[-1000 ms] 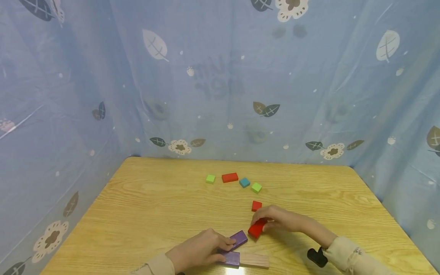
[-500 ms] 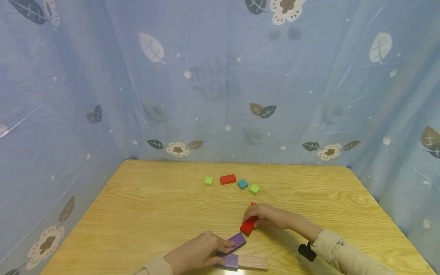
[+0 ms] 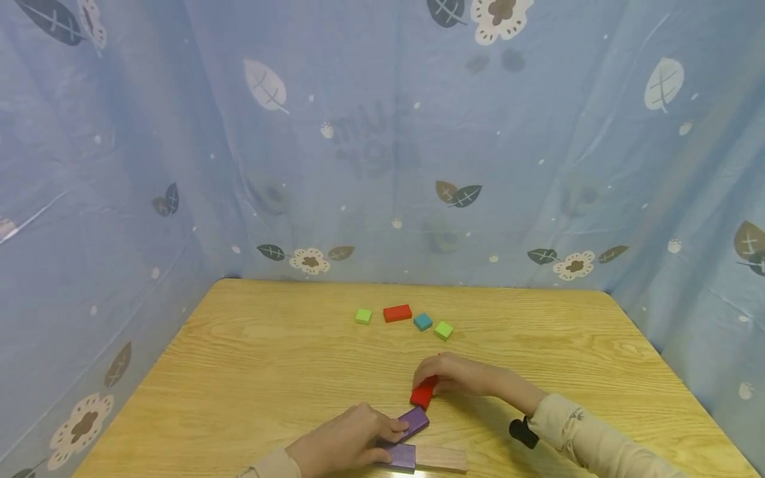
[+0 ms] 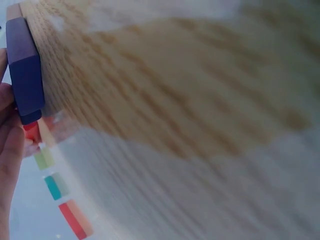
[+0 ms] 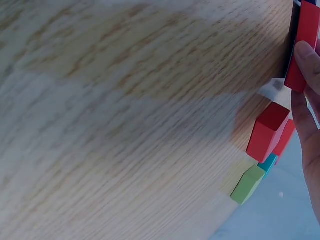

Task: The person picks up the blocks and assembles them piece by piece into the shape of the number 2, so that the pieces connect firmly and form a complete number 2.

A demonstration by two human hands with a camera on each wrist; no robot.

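Blue curtain (image 3: 370, 86) is hanging behind and along both sides of the wood-grain desk (image 3: 269, 358), creasing in places and showing printed leaves (image 3: 265, 84) and white flowers (image 3: 309, 261), while a bright glare patch (image 3: 421, 474) is reflecting off the desk's near side.

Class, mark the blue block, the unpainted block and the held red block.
Blue block (image 3: 423, 321): head view, top face.
Unpainted block (image 3: 441, 457): head view, top face.
Held red block (image 3: 422, 393): head view, near part.

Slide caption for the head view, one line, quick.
The left hand touches two purple blocks while the right hand holds a red block near them at a wood-grain table.
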